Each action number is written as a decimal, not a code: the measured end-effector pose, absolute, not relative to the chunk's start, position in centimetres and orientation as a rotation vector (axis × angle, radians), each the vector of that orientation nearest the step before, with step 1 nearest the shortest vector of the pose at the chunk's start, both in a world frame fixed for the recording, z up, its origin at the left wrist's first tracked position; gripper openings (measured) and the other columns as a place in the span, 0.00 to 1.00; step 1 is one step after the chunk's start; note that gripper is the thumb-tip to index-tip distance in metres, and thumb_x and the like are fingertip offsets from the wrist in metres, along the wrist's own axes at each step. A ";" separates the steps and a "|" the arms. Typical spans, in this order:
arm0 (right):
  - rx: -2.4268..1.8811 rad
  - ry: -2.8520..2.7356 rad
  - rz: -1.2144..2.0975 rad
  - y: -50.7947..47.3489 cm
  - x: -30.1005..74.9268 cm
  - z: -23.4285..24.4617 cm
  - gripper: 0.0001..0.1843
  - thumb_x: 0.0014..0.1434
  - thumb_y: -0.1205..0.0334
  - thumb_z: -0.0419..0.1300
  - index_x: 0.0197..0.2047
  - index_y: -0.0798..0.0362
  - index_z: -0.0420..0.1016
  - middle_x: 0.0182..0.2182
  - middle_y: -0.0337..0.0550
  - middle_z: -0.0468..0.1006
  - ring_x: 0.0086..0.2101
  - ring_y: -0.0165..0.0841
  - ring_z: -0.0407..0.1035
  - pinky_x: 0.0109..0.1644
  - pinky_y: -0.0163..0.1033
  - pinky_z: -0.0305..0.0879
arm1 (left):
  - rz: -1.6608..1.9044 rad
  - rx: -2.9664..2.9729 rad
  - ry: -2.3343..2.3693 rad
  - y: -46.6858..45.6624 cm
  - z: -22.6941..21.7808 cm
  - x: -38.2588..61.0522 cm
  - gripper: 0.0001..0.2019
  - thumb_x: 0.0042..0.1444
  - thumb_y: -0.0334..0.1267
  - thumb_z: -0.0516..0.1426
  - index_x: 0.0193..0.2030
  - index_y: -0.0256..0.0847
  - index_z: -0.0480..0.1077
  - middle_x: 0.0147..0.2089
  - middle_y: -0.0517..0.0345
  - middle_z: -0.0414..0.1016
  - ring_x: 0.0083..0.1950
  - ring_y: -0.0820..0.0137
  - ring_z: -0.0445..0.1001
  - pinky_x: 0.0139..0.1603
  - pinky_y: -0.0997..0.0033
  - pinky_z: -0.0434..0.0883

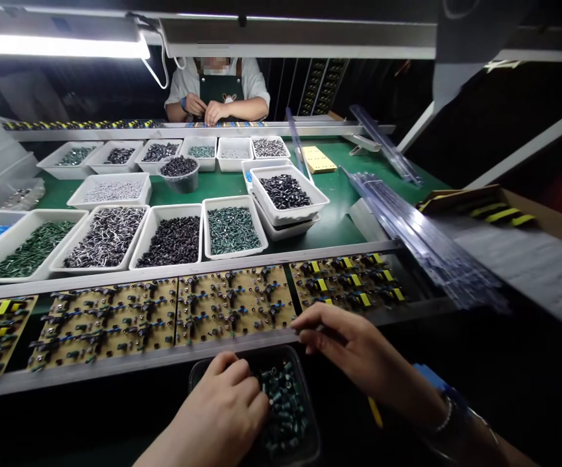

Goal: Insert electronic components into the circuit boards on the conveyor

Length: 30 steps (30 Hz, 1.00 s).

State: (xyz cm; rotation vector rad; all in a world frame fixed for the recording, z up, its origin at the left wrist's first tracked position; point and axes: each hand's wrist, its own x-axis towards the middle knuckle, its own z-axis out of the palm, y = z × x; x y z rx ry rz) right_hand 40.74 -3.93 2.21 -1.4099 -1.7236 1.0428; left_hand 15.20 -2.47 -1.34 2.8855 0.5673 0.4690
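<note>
Capacitors (285,407) lie heaped in a black plastic tray (199,377) at the bottom of the head view, small green cylinders pointing every way, with no shared long axis. The left hand (217,405) curls over the left side of the heap, its fingers down among them. Its grip looks partly clenched, but I cannot tell whether it holds a capacitor. The right hand (354,350) reaches across above the tray, its fingertips (300,327) at the front edge of a strip of populated circuit boards (232,305); I cannot tell whether that grip is released or pinching something small. The strip runs left to right along a metal rail (115,371). Taking one body at a time by its can, not its leads, would limit snagging. Beyond, white trays of components (235,254) sit on a green tabletop (334,224), with a co-worker (217,84) across it.
</note>
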 end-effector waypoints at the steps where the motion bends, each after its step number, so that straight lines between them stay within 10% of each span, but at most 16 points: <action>1: -1.440 -1.659 1.037 -3.5 41.1 2.2 0.09 0.69 0.54 0.62 0.45 0.49 0.79 0.36 0.39 0.81 0.34 0.31 0.77 0.40 0.33 0.74 | 0.496 2.884 0.580 -2.5 -1.4 15.1 0.14 0.57 0.33 0.66 0.29 0.43 0.64 0.27 0.67 0.71 0.33 0.68 0.67 0.48 0.63 0.61; 13: -1.426 -2.087 0.414 -0.3 41.8 2.6 0.10 0.70 0.67 0.57 0.50 0.51 0.79 0.44 0.46 0.84 0.45 0.38 0.79 0.52 0.42 0.76 | 0.443 2.618 0.681 -2.1 -0.2 14.2 0.08 0.64 0.27 0.55 0.46 0.44 0.69 0.42 0.59 0.79 0.42 0.64 0.70 0.51 0.60 0.63; 30: -1.384 -2.327 0.348 1.1 42.1 2.9 0.11 0.67 0.72 0.57 0.49 0.53 0.78 0.43 0.47 0.81 0.44 0.39 0.77 0.52 0.45 0.77 | 0.654 2.422 0.731 -1.3 0.1 13.9 0.10 0.69 0.28 0.52 0.50 0.46 0.70 0.46 0.63 0.81 0.45 0.64 0.69 0.55 0.61 0.59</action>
